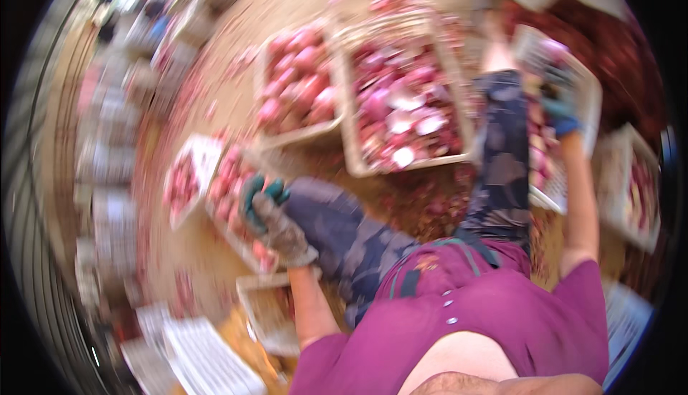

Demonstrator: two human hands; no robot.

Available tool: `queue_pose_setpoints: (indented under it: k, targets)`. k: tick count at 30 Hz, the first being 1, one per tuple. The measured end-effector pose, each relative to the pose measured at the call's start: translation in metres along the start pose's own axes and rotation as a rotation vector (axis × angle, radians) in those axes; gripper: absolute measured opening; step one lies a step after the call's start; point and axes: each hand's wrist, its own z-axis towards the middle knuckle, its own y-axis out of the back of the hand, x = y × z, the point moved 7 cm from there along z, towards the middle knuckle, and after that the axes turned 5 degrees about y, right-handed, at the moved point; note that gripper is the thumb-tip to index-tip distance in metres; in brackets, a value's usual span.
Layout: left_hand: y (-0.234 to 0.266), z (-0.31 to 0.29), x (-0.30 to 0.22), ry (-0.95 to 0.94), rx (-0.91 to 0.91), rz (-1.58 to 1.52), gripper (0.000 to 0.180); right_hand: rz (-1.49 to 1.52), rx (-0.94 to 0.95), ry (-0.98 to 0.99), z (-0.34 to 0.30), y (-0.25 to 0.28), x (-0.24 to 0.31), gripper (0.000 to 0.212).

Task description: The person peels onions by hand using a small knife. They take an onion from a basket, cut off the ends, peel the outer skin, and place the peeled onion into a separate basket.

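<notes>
The picture is blurred by motion. My left hand (269,216), in a grey glove with green fingertips, hovers with curled fingers over a small white crate of red onions (233,234) beside my left knee. Whether it holds anything is unclear. My right hand (560,108), in a dark glove with a blue cuff, reaches forward and grips the rim of a white crate (591,83) that holds red onions, to the right of my outstretched leg (505,151).
Ahead on the floor stand a crate of whole red onions (301,80) and a crate of onions and peels (405,101). Another small crate (188,176) sits left, one more (634,180) far right. White crates (208,359) lie at lower left. Onion skins litter the floor.
</notes>
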Motion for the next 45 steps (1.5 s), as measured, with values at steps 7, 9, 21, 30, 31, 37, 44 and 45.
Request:
queue_pose_setpoints:
  k: [7, 9, 21, 30, 31, 37, 44, 45]
  targets:
    - [0.310, -0.115, 0.111, 0.335, -0.648, 0.167, 0.026, 0.149, 0.290, -0.351, 0.027, 0.049, -0.029, 0.031]
    - [0.395, -0.195, 0.152, 0.560, -0.837, 0.244, 0.026, 0.460, 0.331, -0.576, -0.006, -0.070, -0.039, 0.042]
    - [0.454, -0.317, 0.336, 0.906, -0.529, 0.736, 0.049, -0.519, 0.684, -0.609, -0.092, -0.299, -0.086, 0.046]
    - [0.337, -0.195, 0.459, 0.655, 0.788, 1.121, 0.057, -0.702, 0.608, -0.785, -0.140, -0.318, -0.037, 0.051]
    - [0.338, -0.197, 0.462, 0.679, 0.779, 1.119, 0.057, -0.704, 0.632, -0.852, -0.144, -0.321, -0.045, 0.050]
    - [0.349, -0.246, 0.459, 1.143, -0.061, 0.227, 0.054, -0.619, 0.602, -0.858, -0.191, -0.318, -0.049, 0.040]
    - [0.351, -0.285, 0.355, 0.928, -0.189, -0.299, 0.055, -0.677, 0.671, -0.830, -0.181, -0.297, -0.077, 0.031]
    - [0.359, -0.290, 0.345, 0.838, -0.149, -0.188, 0.055, -0.817, 0.733, -0.852, -0.161, -0.317, -0.064, 0.034]
